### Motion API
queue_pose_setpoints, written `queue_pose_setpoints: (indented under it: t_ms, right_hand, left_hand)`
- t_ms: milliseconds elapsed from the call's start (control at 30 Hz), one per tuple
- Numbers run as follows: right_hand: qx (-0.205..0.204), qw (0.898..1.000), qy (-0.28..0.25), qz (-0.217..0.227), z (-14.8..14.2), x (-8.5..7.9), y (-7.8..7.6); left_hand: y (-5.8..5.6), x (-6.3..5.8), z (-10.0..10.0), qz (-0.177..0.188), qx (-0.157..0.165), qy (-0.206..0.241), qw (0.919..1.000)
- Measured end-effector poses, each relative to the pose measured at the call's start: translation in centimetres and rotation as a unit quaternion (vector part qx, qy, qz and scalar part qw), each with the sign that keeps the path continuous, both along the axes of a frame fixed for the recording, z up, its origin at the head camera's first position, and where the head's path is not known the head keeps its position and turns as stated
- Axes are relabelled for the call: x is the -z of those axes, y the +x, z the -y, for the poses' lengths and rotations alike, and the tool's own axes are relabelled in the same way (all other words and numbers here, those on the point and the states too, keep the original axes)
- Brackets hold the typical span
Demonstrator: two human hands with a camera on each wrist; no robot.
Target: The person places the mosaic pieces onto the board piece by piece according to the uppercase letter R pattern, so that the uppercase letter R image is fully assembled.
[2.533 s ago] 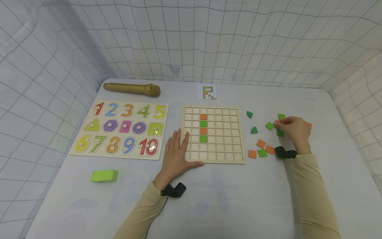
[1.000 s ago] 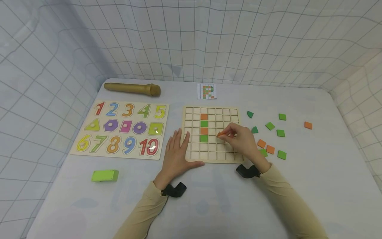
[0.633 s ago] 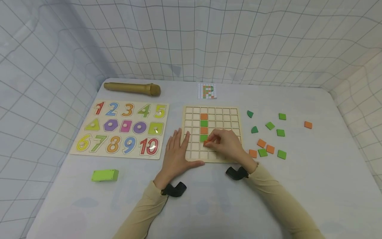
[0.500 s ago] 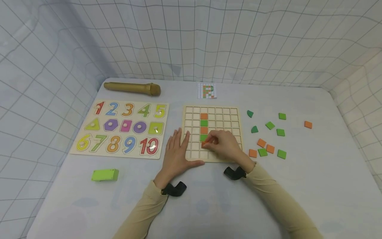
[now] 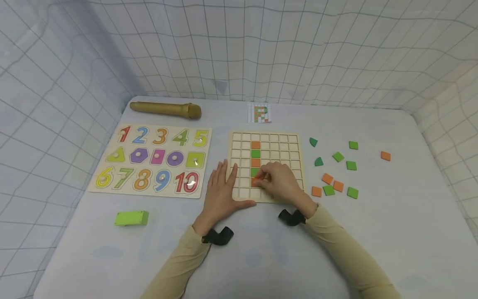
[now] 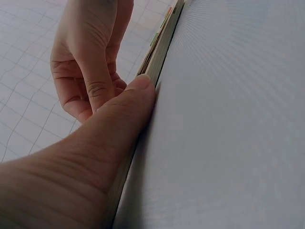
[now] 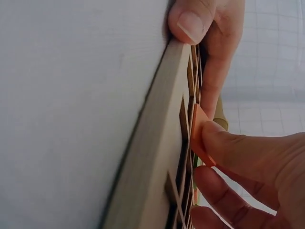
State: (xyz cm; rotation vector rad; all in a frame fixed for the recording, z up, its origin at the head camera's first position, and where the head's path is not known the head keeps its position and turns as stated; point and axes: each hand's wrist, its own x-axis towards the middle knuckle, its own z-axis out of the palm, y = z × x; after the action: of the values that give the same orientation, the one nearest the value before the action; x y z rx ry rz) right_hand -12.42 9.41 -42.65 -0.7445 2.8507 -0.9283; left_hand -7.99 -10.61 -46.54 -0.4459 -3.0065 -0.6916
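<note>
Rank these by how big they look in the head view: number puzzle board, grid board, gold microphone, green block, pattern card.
Largest to smallest:
1. Number puzzle board
2. Grid board, partly covered
3. Gold microphone
4. Green block and pattern card: too alike to rank

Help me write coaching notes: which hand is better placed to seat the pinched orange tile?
The right hand, I'd judge: it pinches the orange tile at the board. The left hand rests at the board's left side, thumb on its near edge.
</note>
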Motion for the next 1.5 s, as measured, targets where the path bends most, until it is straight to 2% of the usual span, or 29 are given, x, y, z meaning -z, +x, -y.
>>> queue_pose_setpoints:
  t_ms: [133, 267, 467, 700, 867, 1033, 1200, 1333, 1500]
  right_hand:
    - [-0.015, 0.998, 0.022, -0.05, 0.0, 0.0, 0.2]
    - [-0.018, 0.996, 0.044, -0.069, -0.1, 0.0, 0.6]
    - [-0.013, 0.996, 0.066, -0.066, -0.2, 0.0, 0.9]
    - [-0.034, 0.994, 0.076, -0.067, -0.8, 0.0, 0.9]
    - [-0.053, 0.996, 0.061, -0.049, -1.5, 0.2, 0.7]
    - [-0.055, 0.998, 0.011, -0.035, -2.8, 0.3, 0.3]
    - [-0.041, 0.996, -0.048, -0.059, -5.0, 0.1, -0.8]
    - [0.002, 0.994, -0.067, -0.088, -7.0, 0.0, -1.7]
    - [0.059, 0.989, -0.066, -0.122, -9.9, -0.1, -2.7]
  left_hand:
    - [0.0, -0.1, 0.0, -0.004, 0.0, 0.003, 1.0]
    - [0.0, -0.2, -0.1, -0.004, 0.0, 0.002, 1.0]
    - [0.0, -0.2, -0.1, -0.001, 0.0, -0.001, 1.0]
    - [0.0, -0.1, 0.1, -0.005, 0.003, 0.0, 1.0]
    - [0.1, -0.1, 0.1, -0.002, 0.004, 0.0, 1.0]
    - [0.1, -0.1, 0.0, -0.001, 0.002, 0.001, 1.0]
    - [0.1, 0.1, 0.0, 0.0, 0.003, -0.002, 1.0]
    - [0.1, 0.2, 0.0, 0.0, 0.002, -0.002, 1.0]
    - [0.1, 0.1, 0.0, 0.0, 0.002, 0.001, 1.0]
